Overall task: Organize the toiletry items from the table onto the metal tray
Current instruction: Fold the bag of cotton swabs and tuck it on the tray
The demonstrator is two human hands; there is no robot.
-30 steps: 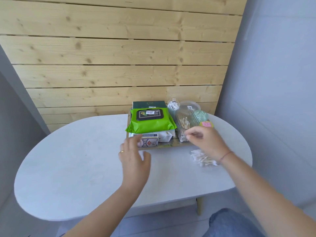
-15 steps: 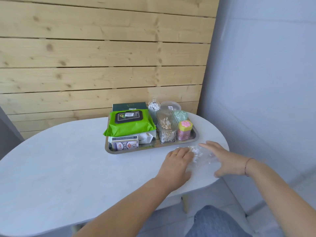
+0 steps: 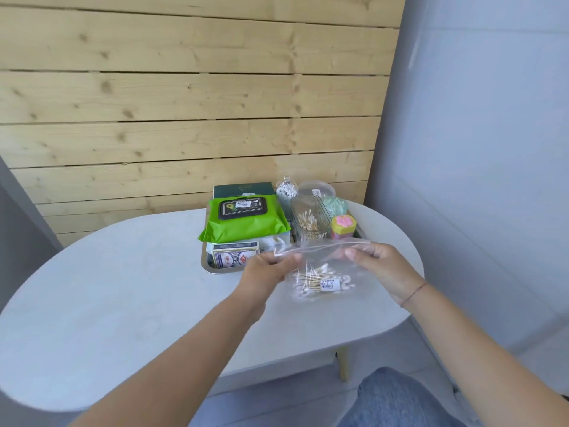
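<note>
A clear plastic bag of cotton swabs (image 3: pixel 320 280) hangs lifted above the table, just in front of the metal tray (image 3: pixel 207 266). My left hand (image 3: pixel 268 271) pinches the bag's top left edge and my right hand (image 3: pixel 380 266) pinches its top right edge. The tray holds a green wipes pack (image 3: pixel 243 221), a dark green box (image 3: pixel 243 190), a blue patterned box (image 3: pixel 235 257), a clear swab box (image 3: pixel 309 218), a swab jar (image 3: pixel 286 192), a lidded round tub (image 3: pixel 317 188) and a pink and yellow container (image 3: pixel 343 228).
The white oval table (image 3: pixel 123 288) stands against a wooden plank wall (image 3: pixel 184 103), with a grey wall (image 3: pixel 477 149) to the right. A table leg (image 3: pixel 345 363) and a knee in jeans (image 3: pixel 397 396) show below the table's front edge.
Both hands dropped from the tray to the swab bag lying on the table at the right, took hold of it and lifted it up in front of the tray.
</note>
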